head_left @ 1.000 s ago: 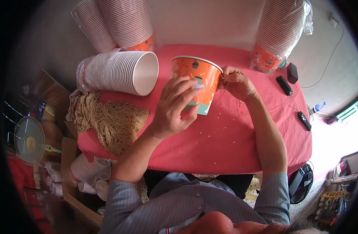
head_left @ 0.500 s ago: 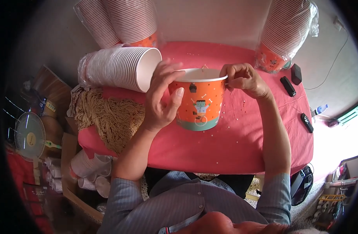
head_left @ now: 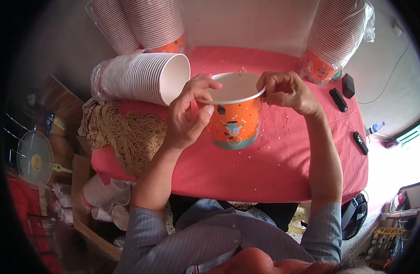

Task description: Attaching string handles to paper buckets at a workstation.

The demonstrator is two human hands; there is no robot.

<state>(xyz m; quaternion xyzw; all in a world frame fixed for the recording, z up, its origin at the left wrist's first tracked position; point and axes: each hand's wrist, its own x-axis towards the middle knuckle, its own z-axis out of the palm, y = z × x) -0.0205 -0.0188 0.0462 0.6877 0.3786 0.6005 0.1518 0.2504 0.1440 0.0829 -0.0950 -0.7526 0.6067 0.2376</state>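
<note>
An orange paper bucket (head_left: 244, 119) with cartoon prints and a green base band is held up over the red-covered table, its mouth tipped toward me. My left hand (head_left: 190, 107) grips its left rim, thumb outside and fingers reaching over the edge. On the opposite side, my right hand (head_left: 290, 93) pinches the rim between thumb and curled fingers. A short loop of tan cord (head_left: 241, 71) sticks up at the bucket's far rim. Left of my left hand lies a heap of tan cords (head_left: 125, 132), below a stack of white-rimmed paper buckets (head_left: 141, 77) on its side.
More nested buckets in plastic stand at the back left (head_left: 153, 23) and back right (head_left: 335, 36). Small black devices (head_left: 338, 100) lie along the table's right side. A cardboard box (head_left: 89, 219) with wrapped cups stands at lower left. Small white bits dot the red cloth (head_left: 274, 173).
The bucket has tilted toward me, so more of its inside shows. My left fingers have come down onto its rim, and my right hand keeps its pinch.
</note>
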